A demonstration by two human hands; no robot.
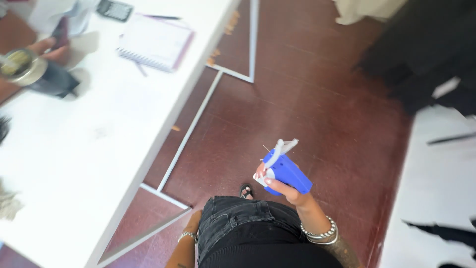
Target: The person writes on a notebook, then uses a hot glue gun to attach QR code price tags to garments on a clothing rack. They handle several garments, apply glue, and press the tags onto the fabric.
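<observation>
My right hand [285, 188] is closed around a blue plastic tagging gun [286, 171], held in front of my waist above the dark red floor. The gun's white nose and thin needle point up and to the left. A beaded bracelet sits on that wrist. My left hand [195, 222] hangs at my left hip against my black denim shorts. Only its wrist with a silver bracelet shows clearly. Its fingers are hidden by the shorts.
A long white table [89, 149] runs along my left with a spiral notebook [156, 42], a calculator [115, 10] and a dark cup with a metal rim [37, 74]. Another person's hand [49, 49] is beside the cup. A second white surface [436, 188] with black cloth lies at the right.
</observation>
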